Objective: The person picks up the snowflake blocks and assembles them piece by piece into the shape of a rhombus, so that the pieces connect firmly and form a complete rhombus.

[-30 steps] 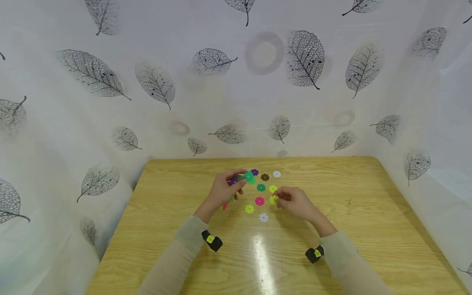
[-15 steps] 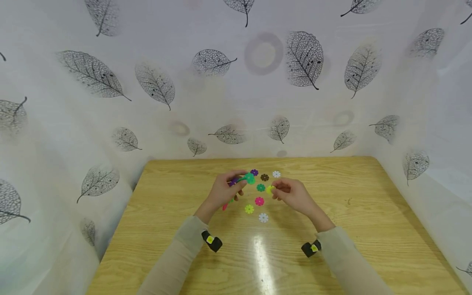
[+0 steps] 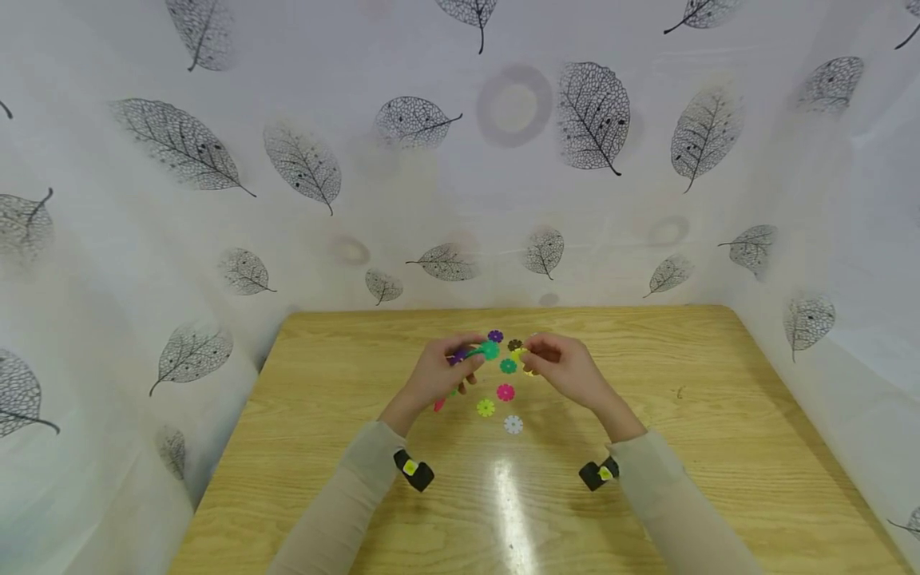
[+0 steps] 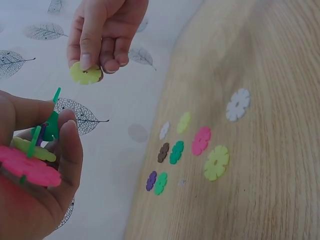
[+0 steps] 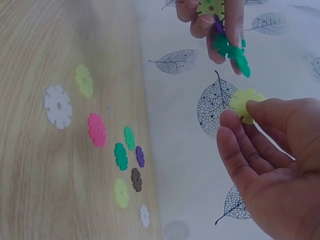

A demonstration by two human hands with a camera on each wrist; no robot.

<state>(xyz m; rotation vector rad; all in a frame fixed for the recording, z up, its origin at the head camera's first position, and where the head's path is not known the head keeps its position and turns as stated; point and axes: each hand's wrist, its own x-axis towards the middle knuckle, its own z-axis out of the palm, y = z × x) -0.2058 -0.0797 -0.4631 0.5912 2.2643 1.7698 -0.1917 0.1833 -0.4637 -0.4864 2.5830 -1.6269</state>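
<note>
My left hand [image 3: 437, 369] holds a cluster of interlocking flower-shaped plastic discs above the table. In the left wrist view the cluster has a pink disc [image 4: 31, 169], a yellow disc [image 4: 36, 149], green discs [image 4: 50, 129] and a bit of purple between them. My right hand [image 3: 571, 371] pinches a single yellow disc [image 5: 244, 104] by its edge between thumb and fingers. That disc is close to the green end [image 5: 243, 65] of the cluster but apart from it. Part of the cluster is hidden by the left fingers.
Loose discs lie flat on the wooden table [image 3: 683, 447] below the hands: pink [image 3: 506, 392], yellow [image 3: 485, 408], white [image 3: 513, 425], dark green [image 3: 508, 366], purple [image 3: 495, 336], brown [image 5: 136, 180] and others. A leaf-print curtain [image 3: 446, 200] surrounds the back and sides.
My right hand has lifted a yellow disc off the table and moved it up and left, away from me, towards the cluster. The left hand has hardly moved.
</note>
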